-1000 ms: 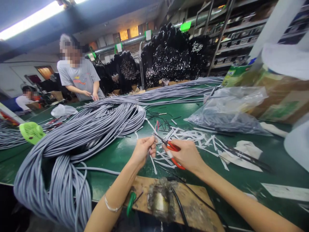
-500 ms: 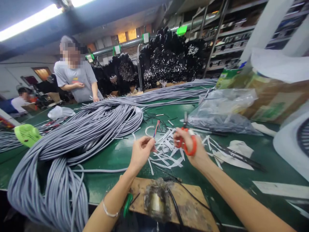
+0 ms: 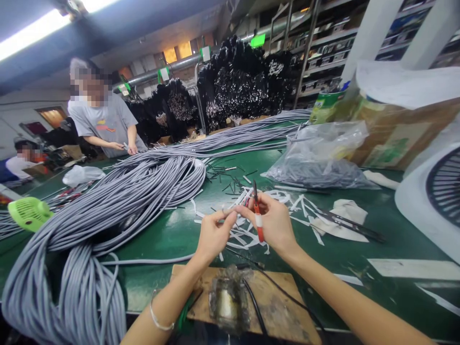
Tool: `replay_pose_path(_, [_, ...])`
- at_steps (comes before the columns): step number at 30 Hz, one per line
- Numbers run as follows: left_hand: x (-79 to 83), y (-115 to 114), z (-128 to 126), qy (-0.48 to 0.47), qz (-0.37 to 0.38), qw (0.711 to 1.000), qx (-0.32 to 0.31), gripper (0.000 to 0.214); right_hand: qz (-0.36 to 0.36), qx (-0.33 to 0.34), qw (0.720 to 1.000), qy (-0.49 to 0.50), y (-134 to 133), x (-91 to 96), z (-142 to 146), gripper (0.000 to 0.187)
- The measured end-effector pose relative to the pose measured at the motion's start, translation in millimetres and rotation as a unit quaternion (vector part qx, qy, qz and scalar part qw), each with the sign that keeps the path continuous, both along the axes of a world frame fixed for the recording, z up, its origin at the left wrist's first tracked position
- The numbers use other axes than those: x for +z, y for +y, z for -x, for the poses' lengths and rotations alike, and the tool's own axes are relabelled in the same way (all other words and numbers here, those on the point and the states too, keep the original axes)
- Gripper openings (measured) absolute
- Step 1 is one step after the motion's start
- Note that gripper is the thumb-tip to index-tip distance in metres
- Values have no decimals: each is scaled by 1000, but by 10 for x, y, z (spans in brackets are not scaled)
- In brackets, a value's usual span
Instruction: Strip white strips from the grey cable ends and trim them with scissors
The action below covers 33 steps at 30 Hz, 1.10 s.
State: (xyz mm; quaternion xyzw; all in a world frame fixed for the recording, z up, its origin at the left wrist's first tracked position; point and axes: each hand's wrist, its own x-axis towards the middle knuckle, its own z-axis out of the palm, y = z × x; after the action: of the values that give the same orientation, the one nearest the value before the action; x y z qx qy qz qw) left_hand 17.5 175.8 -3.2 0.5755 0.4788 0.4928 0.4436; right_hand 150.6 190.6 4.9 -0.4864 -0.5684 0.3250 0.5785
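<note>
My left hand (image 3: pixel 212 235) pinches the end of a thin grey cable (image 3: pixel 143 261) that trails left across the green table (image 3: pixel 172 230) toward a big coil of grey cables (image 3: pixel 108 211). My right hand (image 3: pixel 275 223) is closed on red-handled scissors (image 3: pixel 257 216), blades pointing up, and its fingertips meet the left hand at the cable end. White strips of cut sheath (image 3: pixel 287 201) lie scattered just beyond both hands.
A wooden block with a metal fixture (image 3: pixel 230 299) sits at the near edge. A plastic bag of parts (image 3: pixel 319 158) and cardboard boxes (image 3: pixel 398 129) stand right, a white fan (image 3: pixel 431 196) far right. A person in a grey shirt (image 3: pixel 102 122) works across the table.
My right hand swung the scissors away to the right, then came back to the left hand with the blades upright. The view shifted slightly right.
</note>
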Motion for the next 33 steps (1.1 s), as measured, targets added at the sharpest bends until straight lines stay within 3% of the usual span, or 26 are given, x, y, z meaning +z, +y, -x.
replay_pose_path(3, [5,6,-9,-3,-26,999,22,49,11,34,998,61,-18,15,43,46])
replay_pose_path(6, [24,15,-11,-17,-43,998,44,47,22,61,992,105,-21,22,63,44])
replay_pose_path(11, [45,6,-40,-62,-37,996,56,32,15,74,991,114,-45,42,68,41])
replay_pose_path(20, [74,15,-39,-141,-5,985,99,37,21,79,988,132,-61,29,73,42])
replay_pose_path(24, [132,3,13,-205,57,976,54,39,78,116,975,174,-26,31,72,43])
replay_pose_path(29, [201,-33,110,-241,100,964,-55,34,159,186,950,193,-22,15,93,44])
replay_pose_path(31, [221,-35,146,-245,93,961,-85,32,171,191,952,168,-20,-9,85,44])
replay_pose_path(33, [233,-26,180,-231,69,966,-95,30,143,155,971,114,-22,-32,60,45])
